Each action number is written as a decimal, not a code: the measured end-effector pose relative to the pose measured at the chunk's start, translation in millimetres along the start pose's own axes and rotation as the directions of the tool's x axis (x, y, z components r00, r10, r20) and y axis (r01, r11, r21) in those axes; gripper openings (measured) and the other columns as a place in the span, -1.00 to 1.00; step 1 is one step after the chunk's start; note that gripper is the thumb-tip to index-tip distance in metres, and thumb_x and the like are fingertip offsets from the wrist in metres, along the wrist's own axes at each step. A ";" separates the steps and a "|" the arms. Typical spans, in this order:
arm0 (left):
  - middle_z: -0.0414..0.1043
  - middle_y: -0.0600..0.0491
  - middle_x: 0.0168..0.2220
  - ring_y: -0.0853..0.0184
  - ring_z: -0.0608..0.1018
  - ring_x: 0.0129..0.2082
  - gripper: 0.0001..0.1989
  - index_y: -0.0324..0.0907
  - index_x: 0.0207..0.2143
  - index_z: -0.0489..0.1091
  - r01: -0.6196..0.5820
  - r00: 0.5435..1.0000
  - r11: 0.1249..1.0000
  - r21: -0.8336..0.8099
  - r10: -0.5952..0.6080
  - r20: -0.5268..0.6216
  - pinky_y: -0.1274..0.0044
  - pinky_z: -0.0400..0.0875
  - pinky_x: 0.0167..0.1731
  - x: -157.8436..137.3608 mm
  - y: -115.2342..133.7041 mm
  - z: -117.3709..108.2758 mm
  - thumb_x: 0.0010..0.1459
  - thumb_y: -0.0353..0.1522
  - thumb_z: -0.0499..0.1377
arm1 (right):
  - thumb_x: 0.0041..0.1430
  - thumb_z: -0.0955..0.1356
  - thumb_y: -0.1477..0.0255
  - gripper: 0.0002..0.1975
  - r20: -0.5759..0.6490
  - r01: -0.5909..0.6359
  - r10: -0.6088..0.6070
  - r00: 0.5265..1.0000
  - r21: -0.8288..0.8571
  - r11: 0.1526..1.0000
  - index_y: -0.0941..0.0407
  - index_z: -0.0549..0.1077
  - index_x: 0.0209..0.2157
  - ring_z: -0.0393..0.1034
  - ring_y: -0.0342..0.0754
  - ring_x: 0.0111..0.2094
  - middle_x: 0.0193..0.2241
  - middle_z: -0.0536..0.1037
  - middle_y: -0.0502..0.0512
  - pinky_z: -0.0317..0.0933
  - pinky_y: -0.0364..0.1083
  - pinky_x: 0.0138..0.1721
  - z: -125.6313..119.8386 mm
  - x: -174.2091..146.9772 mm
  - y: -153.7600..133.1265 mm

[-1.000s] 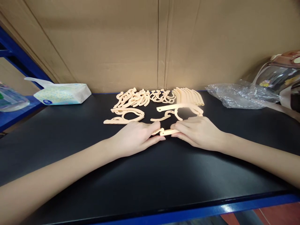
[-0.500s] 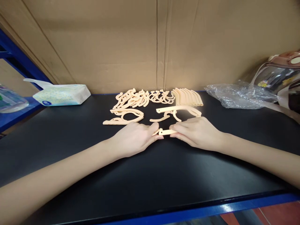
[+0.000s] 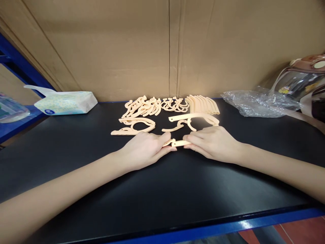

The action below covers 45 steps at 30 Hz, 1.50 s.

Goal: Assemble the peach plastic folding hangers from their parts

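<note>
Over the black table, my left hand [image 3: 146, 149] pinches a small curved cream plastic hanger piece [image 3: 168, 142], mostly covered by the fingers. My right hand [image 3: 213, 144] grips a straight cream hanger arm [image 3: 178, 143], its holed end pointing left. The two ends meet or overlap between my hands; whether they are joined I cannot tell. Just beyond my left hand lies a folded hanger [image 3: 123, 133] with a rounded loop. Past my right hand are a long hanger arm [image 3: 185, 117] and a curved hook piece [image 3: 174, 129], partly hidden by the fingers.
At the back lie a pile of curved hanger pieces [image 3: 144, 107], several hooks [image 3: 175, 105] and a row of hanger arms [image 3: 203, 105] before a cardboard wall [image 3: 114, 51]. A tissue pack [image 3: 68, 102] sits left; crumpled clear plastic [image 3: 261, 103] and a transparent bag [image 3: 302, 79] are right.
The two held ends have shifted slightly against each other, and the left piece shows a little more above the arm's end. Both hands keep their grip in nearly the same place.
</note>
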<state>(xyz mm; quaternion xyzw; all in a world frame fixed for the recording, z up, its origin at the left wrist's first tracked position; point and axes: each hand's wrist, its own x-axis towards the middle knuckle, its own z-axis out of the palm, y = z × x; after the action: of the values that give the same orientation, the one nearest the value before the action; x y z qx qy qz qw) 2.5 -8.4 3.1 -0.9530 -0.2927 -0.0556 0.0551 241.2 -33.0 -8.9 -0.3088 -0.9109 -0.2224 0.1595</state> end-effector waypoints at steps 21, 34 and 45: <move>0.33 0.11 -0.60 0.32 0.40 -0.63 -0.69 -0.18 -0.34 0.20 -0.022 0.998 0.999 0.035 0.020 0.066 0.56 0.04 -0.62 1.6 1.6 -4.1 0.37 -0.20 -0.14 | 0.38 0.13 0.30 -0.64 0.034 -0.015 0.013 0.999 0.052 0.999 0.14 0.44 -0.35 0.35 -0.16 -0.55 -0.55 0.51 -0.03 -0.06 -0.13 -0.52 0.8 -0.5 0.1; 0.27 0.15 -0.63 0.37 0.37 -0.64 -0.65 -0.17 -0.38 0.20 0.024 1.000 0.999 -0.023 -0.024 -0.012 0.59 0.08 -0.60 0.5 0.6 0.2 0.34 -0.14 -0.12 | 0.37 0.14 0.30 -0.65 0.058 -0.015 0.010 0.998 0.084 0.996 0.13 0.46 -0.32 0.36 -0.16 -0.53 -0.53 0.52 -0.01 -0.01 -0.15 -0.49 0.4 0.4 2.0; 0.22 0.17 -0.64 0.38 0.33 -0.66 -0.67 -0.16 -0.44 0.15 -0.016 1.000 0.997 -0.078 0.017 0.003 0.57 0.05 -0.60 0.4 1.0 -3.0 0.35 -0.19 -0.10 | 0.38 0.13 0.29 -0.63 -0.008 -0.004 0.005 1.000 0.019 1.000 0.12 0.47 -0.32 0.36 -0.17 -0.53 -0.50 0.54 -0.02 0.01 -0.13 -0.48 0.2 1.2 1.6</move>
<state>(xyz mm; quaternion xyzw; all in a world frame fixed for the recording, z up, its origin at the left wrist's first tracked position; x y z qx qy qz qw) 3.2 -9.3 6.0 -0.9569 -0.2825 -0.0646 0.0177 241.3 -31.1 -8.0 -0.3084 -0.9116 -0.2145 0.1669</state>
